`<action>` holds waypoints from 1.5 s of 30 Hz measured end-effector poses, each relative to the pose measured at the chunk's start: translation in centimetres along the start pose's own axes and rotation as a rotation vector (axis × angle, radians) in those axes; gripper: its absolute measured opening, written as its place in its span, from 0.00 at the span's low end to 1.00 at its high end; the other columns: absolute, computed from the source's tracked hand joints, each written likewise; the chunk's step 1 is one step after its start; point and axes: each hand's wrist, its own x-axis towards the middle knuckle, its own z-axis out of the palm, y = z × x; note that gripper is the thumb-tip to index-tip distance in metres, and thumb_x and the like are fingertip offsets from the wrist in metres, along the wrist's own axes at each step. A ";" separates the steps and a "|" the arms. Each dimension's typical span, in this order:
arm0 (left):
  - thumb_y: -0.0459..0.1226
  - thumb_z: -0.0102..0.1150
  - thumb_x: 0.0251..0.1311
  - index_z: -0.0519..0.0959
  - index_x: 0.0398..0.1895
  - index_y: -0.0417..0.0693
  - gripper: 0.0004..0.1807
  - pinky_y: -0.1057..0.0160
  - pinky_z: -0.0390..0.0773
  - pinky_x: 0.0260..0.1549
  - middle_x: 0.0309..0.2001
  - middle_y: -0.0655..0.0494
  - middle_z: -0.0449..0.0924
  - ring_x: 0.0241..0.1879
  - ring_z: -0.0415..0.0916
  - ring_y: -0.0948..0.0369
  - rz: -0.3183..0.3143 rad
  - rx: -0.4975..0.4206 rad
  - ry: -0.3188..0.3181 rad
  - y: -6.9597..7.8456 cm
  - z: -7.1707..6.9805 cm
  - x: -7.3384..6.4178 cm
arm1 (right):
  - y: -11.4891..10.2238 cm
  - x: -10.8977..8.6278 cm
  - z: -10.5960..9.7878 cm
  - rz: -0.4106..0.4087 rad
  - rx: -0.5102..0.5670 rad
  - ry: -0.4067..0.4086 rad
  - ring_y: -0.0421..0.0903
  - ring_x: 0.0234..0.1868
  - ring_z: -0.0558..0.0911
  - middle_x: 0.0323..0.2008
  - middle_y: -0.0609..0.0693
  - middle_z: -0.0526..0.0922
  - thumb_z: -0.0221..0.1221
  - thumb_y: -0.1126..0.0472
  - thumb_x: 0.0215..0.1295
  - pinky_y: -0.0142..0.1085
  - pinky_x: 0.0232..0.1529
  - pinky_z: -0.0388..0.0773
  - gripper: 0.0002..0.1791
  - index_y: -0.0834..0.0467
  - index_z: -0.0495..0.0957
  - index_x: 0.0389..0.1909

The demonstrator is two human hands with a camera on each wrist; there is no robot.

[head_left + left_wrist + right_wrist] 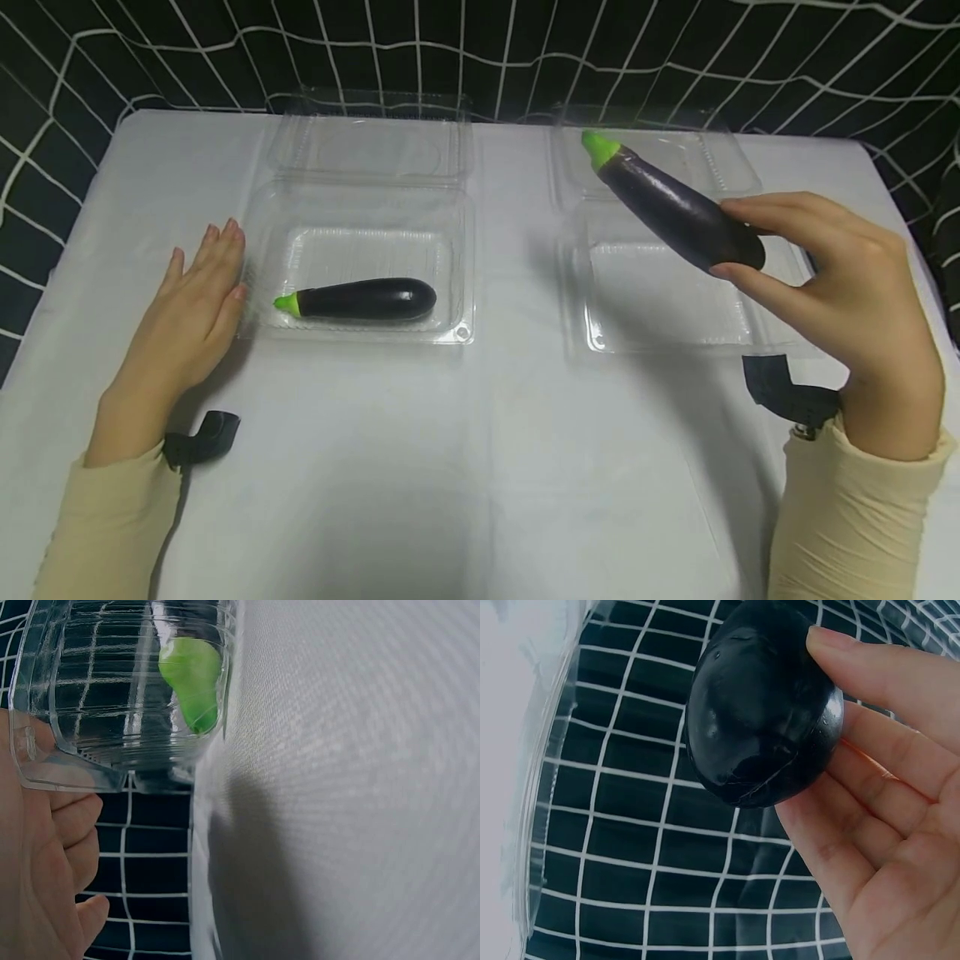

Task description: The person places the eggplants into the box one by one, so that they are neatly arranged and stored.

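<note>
My right hand [847, 287] pinches the rounded dark end of an eggplant [671, 204] between thumb and fingers. This eggplant hangs tilted above the right clear plastic clamshell box [667, 300], its green stem end pointing up and left. In the right wrist view its glossy blunt end [761, 727] shows near the fingers. A second eggplant [367, 299] lies sideways in the left clear clamshell box [367, 250], green end to the left. Beside that box's left edge, my left hand [191, 308] has its fingers extended. The left wrist view shows fingers partly behind the box's wall [97, 761].
Both boxes stand with their lids [375, 154] folded open toward the back. A white cloth [487, 467] covers the table. Behind and at the sides rises a dark backdrop with white netting [487, 58]. Dark wrist mounts [202, 439] sit at both cuffs.
</note>
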 end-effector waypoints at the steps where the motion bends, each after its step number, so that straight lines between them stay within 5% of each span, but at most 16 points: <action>1: 0.39 0.33 0.72 0.48 0.72 0.34 0.29 0.48 0.35 0.69 0.72 0.42 0.47 0.72 0.41 0.50 -0.002 -0.001 -0.001 0.0 0.0 0.0 | -0.1 0.1 0.1 -0.006 0.008 -0.002 0.21 0.51 0.70 0.44 0.62 0.82 0.72 0.81 0.30 0.19 0.54 0.64 0.33 0.67 0.81 0.46; 9: 0.39 0.35 0.71 0.49 0.72 0.33 0.29 0.46 0.37 0.68 0.72 0.41 0.48 0.72 0.42 0.49 0.000 0.002 0.005 0.0 0.1 -0.1 | -0.8 1.1 0.8 -0.048 0.068 -0.011 0.26 0.51 0.73 0.44 0.59 0.83 0.72 0.81 0.31 0.21 0.54 0.66 0.33 0.65 0.81 0.47; 14: 0.38 0.35 0.71 0.49 0.72 0.34 0.30 0.47 0.36 0.68 0.72 0.41 0.48 0.72 0.42 0.49 0.000 0.000 0.006 0.1 0.0 0.0 | -1.1 1.9 1.2 -0.124 0.104 -0.033 0.30 0.52 0.74 0.45 0.60 0.82 0.68 0.61 0.54 0.24 0.56 0.67 0.22 0.66 0.80 0.49; 18: 0.38 0.35 0.71 0.48 0.72 0.34 0.30 0.47 0.36 0.69 0.72 0.42 0.48 0.72 0.42 0.50 0.003 0.000 0.005 0.0 -0.1 0.0 | -1.6 2.6 1.6 -0.158 0.114 -0.044 0.31 0.52 0.75 0.45 0.60 0.82 0.69 0.61 0.52 0.25 0.55 0.68 0.24 0.66 0.80 0.50; 21: 0.38 0.34 0.71 0.48 0.72 0.34 0.30 0.47 0.36 0.69 0.72 0.42 0.47 0.72 0.41 0.50 0.003 0.000 0.001 -0.1 -0.2 0.0 | -2.2 3.0 2.0 -0.155 0.115 -0.052 0.31 0.52 0.75 0.45 0.59 0.82 0.71 0.75 0.39 0.25 0.55 0.68 0.29 0.66 0.80 0.50; 23: 0.38 0.34 0.71 0.48 0.72 0.34 0.30 0.48 0.35 0.69 0.72 0.42 0.47 0.72 0.41 0.50 0.000 0.001 -0.001 -0.1 -0.2 0.0 | -2.4 3.4 2.3 -0.154 0.122 -0.053 0.31 0.51 0.75 0.45 0.58 0.83 0.71 0.73 0.41 0.24 0.54 0.68 0.28 0.65 0.80 0.49; 29: 0.38 0.34 0.71 0.48 0.72 0.34 0.30 0.48 0.35 0.69 0.72 0.42 0.47 0.72 0.41 0.50 0.000 -0.006 0.001 -0.2 0.0 -0.1 | -3.0 4.3 3.2 -0.166 0.158 -0.063 0.31 0.51 0.75 0.45 0.57 0.83 0.64 0.49 0.58 0.24 0.54 0.68 0.25 0.64 0.81 0.48; 36: 0.39 0.34 0.72 0.48 0.72 0.35 0.30 0.48 0.36 0.69 0.72 0.43 0.47 0.72 0.41 0.51 -0.005 0.007 -0.001 0.0 0.1 0.0 | -3.6 5.2 4.0 -0.205 0.176 -0.088 0.40 0.52 0.77 0.45 0.58 0.82 0.71 0.74 0.41 0.27 0.56 0.68 0.27 0.67 0.80 0.48; 45: 0.40 0.33 0.72 0.47 0.72 0.35 0.30 0.48 0.35 0.69 0.73 0.43 0.46 0.72 0.40 0.51 -0.002 -0.001 -0.003 0.2 -0.1 -0.1 | -4.7 6.1 5.1 -0.239 0.196 -0.091 0.50 0.50 0.79 0.46 0.56 0.83 0.71 0.74 0.43 0.29 0.56 0.69 0.27 0.67 0.79 0.49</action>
